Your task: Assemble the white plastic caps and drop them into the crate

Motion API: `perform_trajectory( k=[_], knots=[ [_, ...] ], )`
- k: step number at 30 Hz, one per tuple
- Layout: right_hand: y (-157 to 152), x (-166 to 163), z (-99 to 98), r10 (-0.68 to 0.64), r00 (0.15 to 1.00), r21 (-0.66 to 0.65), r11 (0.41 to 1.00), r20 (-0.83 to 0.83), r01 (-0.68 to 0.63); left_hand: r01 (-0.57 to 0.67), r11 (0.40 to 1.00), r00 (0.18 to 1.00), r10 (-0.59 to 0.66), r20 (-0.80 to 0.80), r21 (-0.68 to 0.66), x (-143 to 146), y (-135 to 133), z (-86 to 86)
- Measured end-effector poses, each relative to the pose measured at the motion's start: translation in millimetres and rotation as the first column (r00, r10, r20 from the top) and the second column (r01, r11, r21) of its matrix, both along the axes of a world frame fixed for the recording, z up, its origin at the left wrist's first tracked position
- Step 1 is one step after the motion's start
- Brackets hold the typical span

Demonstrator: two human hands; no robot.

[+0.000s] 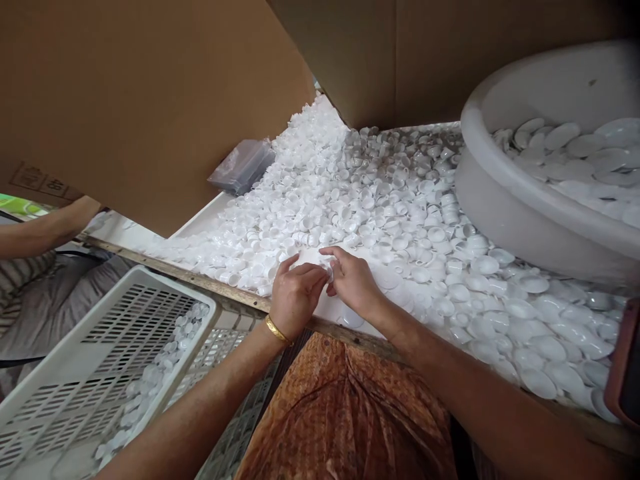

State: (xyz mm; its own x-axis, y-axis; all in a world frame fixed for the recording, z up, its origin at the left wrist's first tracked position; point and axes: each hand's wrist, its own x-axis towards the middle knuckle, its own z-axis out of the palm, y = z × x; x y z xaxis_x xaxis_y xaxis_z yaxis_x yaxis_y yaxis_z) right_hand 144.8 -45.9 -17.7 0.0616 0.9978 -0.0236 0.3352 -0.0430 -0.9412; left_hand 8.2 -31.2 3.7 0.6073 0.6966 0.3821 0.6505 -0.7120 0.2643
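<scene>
My left hand [296,293] and my right hand [354,279] meet over the front edge of the table, fingertips almost touching. Between them they pinch a small white plastic piece [329,269], mostly covered by the fingers, so its exact shape cannot be made out. Behind the hands spreads a heap of small white plastic cups [320,207], with shallow oval white pieces [535,350] toward the right. Thin round white discs [387,277] lie flat beside my right hand.
A large white tub [520,207] of oval pieces stands at right. Cardboard boxes [150,100] rise behind the heap, near a stack of clear plastic bags [243,165]. White crates [207,313] sit below the table's left edge. Another person's arm [50,230] shows at left; a phone [627,367] at right.
</scene>
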Motion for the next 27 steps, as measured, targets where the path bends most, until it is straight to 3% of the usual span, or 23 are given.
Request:
perform_trajectory(
  k=[6,9,12,15,18,20,21,23,25,27],
  knots=[
    [0.5,-6.3,-2.1,0.076,0.972,-0.035,0.996,-0.222,-0.086,-0.135,0.953,0.973,0.18,0.146,-0.271,-12.2,1.0,6.7],
    [-1.1,-7.4,-2.3,0.161,0.952,-0.016,0.985,-0.261,-0.171,-0.156,0.946,0.966,0.207,0.155,-0.285,-19.5,-1.4,9.6],
    [0.9,7.2,4.3,0.132,0.991,0.034,0.991,-0.031,-0.131,-0.238,0.962,0.962,0.253,0.106,-0.133,-57.5,-1.8,21.2],
    [7.1,37.7,16.7,0.008,0.941,0.045,0.999,0.339,-0.025,-0.444,0.884,0.884,0.459,-0.085,0.148,-138.8,0.4,35.5],
    [10.1,66.2,28.1,0.191,0.824,-0.151,0.98,0.533,-0.13,-0.562,0.8,0.681,0.591,-0.432,0.21,-217.1,6.1,43.1],
    [8.5,74.4,33.0,0.36,0.747,-0.309,0.926,0.559,-0.215,-0.613,0.756,0.596,0.634,-0.492,0.231,-232.1,7.5,44.0],
    [6.9,74.9,34.4,0.418,0.716,-0.366,0.899,0.559,-0.24,-0.612,0.761,0.62,0.632,-0.466,0.218,-224.4,6.8,43.1],
    [3.2,70.7,35.2,0.48,0.669,-0.427,0.866,0.568,-0.259,-0.525,0.842,0.776,0.533,-0.338,0.123,-182.9,5.4,37.8],
    [0.6,63.4,33.1,0.494,0.632,-0.422,0.863,0.597,-0.276,-0.344,0.939,0.926,0.335,-0.174,-0.021,-121.9,7.9,28.0],
    [0.3,56.0,27.8,0.477,0.616,-0.371,0.878,0.627,-0.303,-0.161,0.986,0.98,0.156,-0.121,-0.036,-62.1,15.8,15.0]
  ],
)
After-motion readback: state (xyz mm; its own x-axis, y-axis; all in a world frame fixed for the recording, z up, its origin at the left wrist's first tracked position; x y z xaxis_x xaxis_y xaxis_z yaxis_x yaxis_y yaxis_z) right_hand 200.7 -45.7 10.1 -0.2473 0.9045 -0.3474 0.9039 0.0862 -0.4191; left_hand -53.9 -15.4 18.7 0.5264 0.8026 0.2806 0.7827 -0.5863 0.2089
